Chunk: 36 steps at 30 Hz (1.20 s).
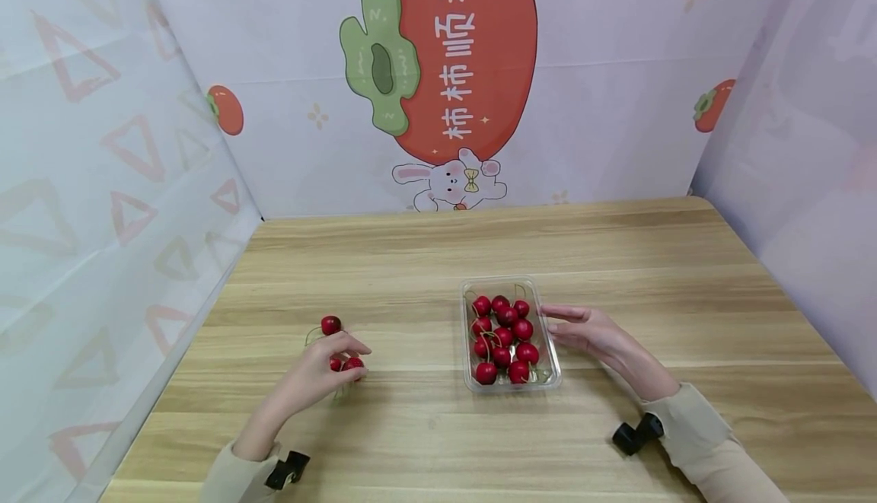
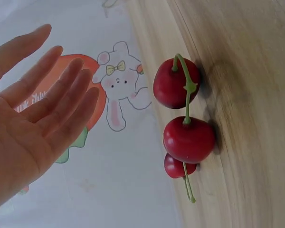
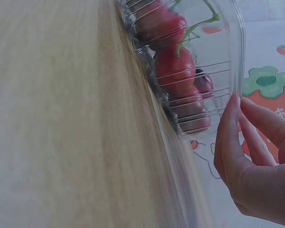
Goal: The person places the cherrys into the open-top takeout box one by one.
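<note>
My left hand hovers over the left part of the table, with its fingers extended and apart from the cherries in the left wrist view. Near it lie three red cherries with green stems: one cherry just beyond the hand, another cherry partly covered by the fingers, and a smaller-looking cherry. A clear plastic box holds several cherries. Beside its right wall is my right hand, whose nearly straight fingertips touch the rim.
The wooden table ends at a printed white backdrop. Cloth walls stand at both sides. Black camera mounts sit on both wrists, the left mount and the right mount.
</note>
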### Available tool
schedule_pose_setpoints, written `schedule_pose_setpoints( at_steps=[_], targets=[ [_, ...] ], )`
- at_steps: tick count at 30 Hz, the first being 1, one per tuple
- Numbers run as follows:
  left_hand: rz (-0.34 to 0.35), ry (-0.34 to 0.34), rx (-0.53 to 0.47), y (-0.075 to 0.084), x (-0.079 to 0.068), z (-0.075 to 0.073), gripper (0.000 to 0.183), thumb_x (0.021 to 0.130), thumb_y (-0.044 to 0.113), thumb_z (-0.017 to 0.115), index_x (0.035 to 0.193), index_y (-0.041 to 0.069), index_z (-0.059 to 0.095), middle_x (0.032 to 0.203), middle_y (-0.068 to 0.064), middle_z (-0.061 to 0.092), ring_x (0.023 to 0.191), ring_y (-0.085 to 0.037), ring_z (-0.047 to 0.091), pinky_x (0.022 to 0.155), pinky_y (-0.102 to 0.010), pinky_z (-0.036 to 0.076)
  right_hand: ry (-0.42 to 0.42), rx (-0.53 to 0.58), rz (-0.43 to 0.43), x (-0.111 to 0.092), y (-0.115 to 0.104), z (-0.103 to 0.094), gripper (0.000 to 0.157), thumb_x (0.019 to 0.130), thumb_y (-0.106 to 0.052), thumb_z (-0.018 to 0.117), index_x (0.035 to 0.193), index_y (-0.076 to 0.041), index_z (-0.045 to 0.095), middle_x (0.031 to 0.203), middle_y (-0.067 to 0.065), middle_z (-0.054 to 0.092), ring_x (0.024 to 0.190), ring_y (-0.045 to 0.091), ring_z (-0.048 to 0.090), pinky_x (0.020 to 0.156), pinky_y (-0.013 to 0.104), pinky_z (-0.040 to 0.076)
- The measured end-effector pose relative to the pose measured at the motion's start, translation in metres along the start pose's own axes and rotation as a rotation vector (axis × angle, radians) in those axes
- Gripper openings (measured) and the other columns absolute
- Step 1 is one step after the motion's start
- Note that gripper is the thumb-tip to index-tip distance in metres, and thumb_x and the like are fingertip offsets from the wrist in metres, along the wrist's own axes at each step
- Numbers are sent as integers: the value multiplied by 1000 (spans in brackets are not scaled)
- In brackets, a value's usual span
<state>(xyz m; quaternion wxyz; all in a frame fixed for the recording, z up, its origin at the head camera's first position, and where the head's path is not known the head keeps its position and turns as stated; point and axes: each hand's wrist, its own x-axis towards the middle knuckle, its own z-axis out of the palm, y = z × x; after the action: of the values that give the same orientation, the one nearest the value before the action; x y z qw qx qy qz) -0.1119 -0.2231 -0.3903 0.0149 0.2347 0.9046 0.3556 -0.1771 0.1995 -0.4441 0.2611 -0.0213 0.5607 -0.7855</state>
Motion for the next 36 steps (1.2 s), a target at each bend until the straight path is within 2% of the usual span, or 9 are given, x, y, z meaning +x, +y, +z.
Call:
schedule_pose_setpoints(
  at_steps=[5, 11, 16, 20, 25, 36],
  targets=[
    [-9, 27, 85, -4, -10, -2, 26, 69, 12, 74, 93, 8, 64, 92, 0, 61, 86, -19, 56, 75, -39, 47, -2, 6, -2, 0, 0, 0, 32, 78, 10, 56, 96, -15, 66, 98, -3, 65, 86, 14, 63, 81, 26, 47],
    [-54, 20, 92, -8, -22, -2, 26, 68, 13, 75, 92, 9, 65, 92, 4, 56, 84, -17, 53, 71, -33, 48, 12, 19, 13, 0, 0, 1, 32, 77, 9, 59, 96, -15, 66, 99, -2, 65, 86, 15, 63, 81, 27, 48],
    [-95, 12, 121, -10, -29, -1, 26, 69, 14, 74, 93, 9, 65, 91, 5, 55, 85, -16, 53, 74, -33, 48, 11, 10, 12, 0, -1, 1, 32, 78, 9, 58, 97, -15, 66, 99, -3, 65, 86, 15, 63, 81, 27, 48],
    [-123, -6, 149, -11, -32, 0, 28, 69, 17, 73, 94, 9, 65, 89, 2, 55, 85, -19, 54, 74, -35, 48, 0, -1, 3, 0, -1, 0, 32, 78, 9, 57, 98, -14, 66, 99, -3, 65, 87, 14, 63, 81, 27, 47],
    [-164, -26, 154, -13, -33, 0, 28, 67, 16, 74, 92, 8, 65, 86, 0, 55, 84, -19, 54, 72, -31, 48, -7, -1, -2, -1, -1, 0, 31, 78, 9, 57, 98, -14, 66, 99, -3, 65, 87, 14, 62, 82, 27, 47],
    [-169, -55, 174, -18, -33, 4, 25, 63, 11, 76, 85, 6, 65, 84, 0, 51, 78, -16, 52, 65, -25, 47, 14, -16, 12, 0, 0, 1, 32, 76, 7, 61, 97, -17, 66, 100, -4, 64, 88, 14, 62, 82, 27, 47]
  ],
)
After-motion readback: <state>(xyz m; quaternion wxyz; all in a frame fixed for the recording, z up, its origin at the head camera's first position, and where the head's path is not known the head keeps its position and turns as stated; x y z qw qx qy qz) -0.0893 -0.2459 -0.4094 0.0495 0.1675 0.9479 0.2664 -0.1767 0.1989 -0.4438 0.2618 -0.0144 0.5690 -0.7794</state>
